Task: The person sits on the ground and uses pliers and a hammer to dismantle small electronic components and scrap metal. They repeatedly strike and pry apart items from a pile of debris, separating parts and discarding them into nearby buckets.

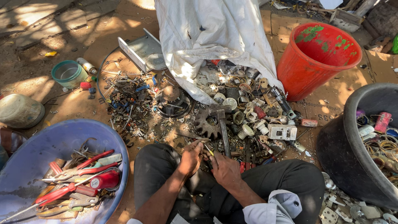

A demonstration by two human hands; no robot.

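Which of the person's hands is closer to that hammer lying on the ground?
The right hand: it sits just below the hammer handle's end. The left hand is farther off, to the handle's left.

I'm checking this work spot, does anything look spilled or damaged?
Yes. The white sack lies open, with small scrap parts spilled onto the ground before the hands. The red bucket leans askew, its inside blotched green.

Red bucket [306, 70], blue tool basin [49, 145], white sack [215, 37], hammer [222, 124]

We sit on flattened brown cardboard [124, 45] over dirt; it carries a red plastic bucket [309, 62], a white sack [211, 37] and a scrap heap [244, 112].
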